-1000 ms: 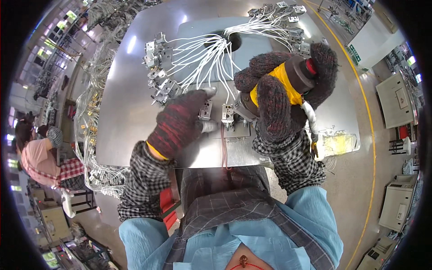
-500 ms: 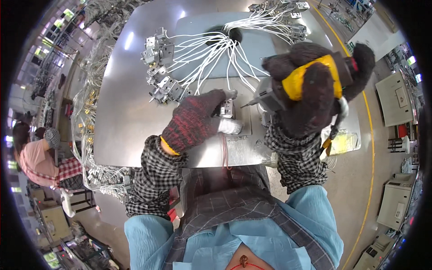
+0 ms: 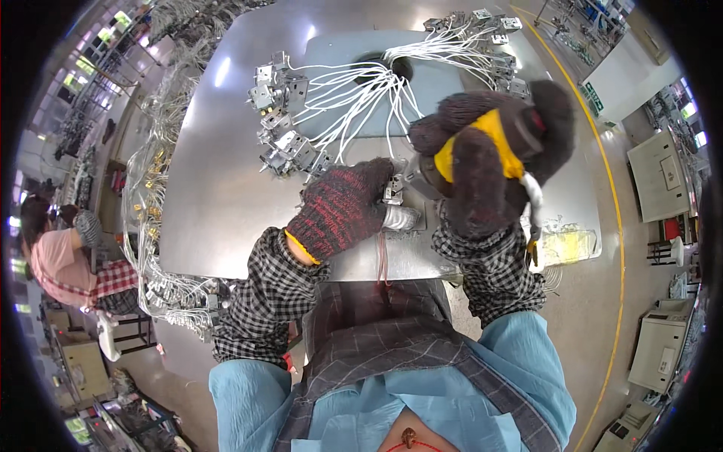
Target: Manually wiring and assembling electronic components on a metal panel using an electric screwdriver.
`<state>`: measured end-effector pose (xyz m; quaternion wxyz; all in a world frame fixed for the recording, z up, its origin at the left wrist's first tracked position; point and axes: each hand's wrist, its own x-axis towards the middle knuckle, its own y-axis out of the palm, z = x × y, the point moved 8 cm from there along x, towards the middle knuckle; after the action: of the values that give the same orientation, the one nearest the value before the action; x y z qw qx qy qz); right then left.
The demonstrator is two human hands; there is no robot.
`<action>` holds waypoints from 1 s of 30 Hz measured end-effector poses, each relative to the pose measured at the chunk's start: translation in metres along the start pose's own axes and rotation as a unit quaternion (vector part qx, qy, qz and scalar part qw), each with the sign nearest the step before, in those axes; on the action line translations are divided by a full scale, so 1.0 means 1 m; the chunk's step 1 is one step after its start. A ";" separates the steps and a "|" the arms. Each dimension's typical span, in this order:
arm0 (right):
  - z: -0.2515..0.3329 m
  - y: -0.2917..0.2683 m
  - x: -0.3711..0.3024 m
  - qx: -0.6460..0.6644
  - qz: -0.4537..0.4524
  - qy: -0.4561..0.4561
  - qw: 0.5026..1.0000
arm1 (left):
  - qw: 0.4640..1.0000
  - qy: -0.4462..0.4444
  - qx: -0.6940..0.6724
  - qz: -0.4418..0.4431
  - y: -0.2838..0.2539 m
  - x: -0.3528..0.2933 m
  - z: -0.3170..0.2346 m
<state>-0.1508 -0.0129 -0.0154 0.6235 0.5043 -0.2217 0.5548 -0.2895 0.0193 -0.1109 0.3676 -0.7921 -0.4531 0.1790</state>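
My left hand (image 3: 339,211), in a dark red and black knit glove with pale fingertips, pinches a small silvery metal block (image 3: 394,188) near the table's front edge. My right hand (image 3: 482,188), in a dark glove, is wrapped round a yellow and black power screwdriver (image 3: 498,139). The tool's grey nose points left and is up against the block; its bit is hidden from sight. Thin reddish wires (image 3: 382,260) hang over the table edge below the block. White cables (image 3: 361,105) fan out beyond my hands to several metal blocks (image 3: 280,98) on the left.
The cables come from a round hole in a blue-grey plate (image 3: 331,53) on the metal table (image 3: 215,173). More metal blocks (image 3: 482,34) sit at the far right. A yellow-topped packet (image 3: 568,247) lies by my right forearm. Another person (image 3: 64,260) sits at the left beside hanging cable bundles (image 3: 143,196).
My right hand has brought the screwdriver leftward, closing the gap to the metal block. My left hand keeps its hold on the block. The view has shifted slightly.
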 end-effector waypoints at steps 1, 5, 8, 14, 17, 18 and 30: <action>-0.003 -0.015 -0.003 0.010 -0.082 0.119 0.989 | 1.000 0.001 -0.015 0.010 0.002 0.001 -0.001; 0.007 -0.004 -0.005 -0.105 -0.033 0.085 0.990 | 0.999 -0.034 0.017 0.039 -0.002 0.002 -0.006; -0.001 -0.002 -0.007 -0.063 -0.060 0.156 0.984 | 0.997 -0.033 0.018 0.062 -0.005 0.004 0.001; -0.029 0.001 -0.025 0.181 -0.045 0.368 0.911 | 0.887 0.166 0.238 -0.360 -0.129 -0.002 -0.024; -0.040 0.005 -0.019 0.292 -0.008 0.450 0.844 | 0.929 0.098 0.188 -0.304 -0.140 0.016 0.028; -0.040 0.005 -0.017 0.321 -0.002 0.472 0.821 | 0.958 0.049 0.149 -0.239 -0.135 0.030 0.039; -0.015 -0.008 -0.015 0.023 -0.018 0.096 0.995 | 0.981 -0.001 -0.189 0.039 -0.045 0.010 0.025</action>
<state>-0.1522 -0.0053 -0.0369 0.6400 0.4663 -0.1392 0.5946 -0.3257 0.0529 -0.0934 0.2040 -0.8641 -0.4480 0.1051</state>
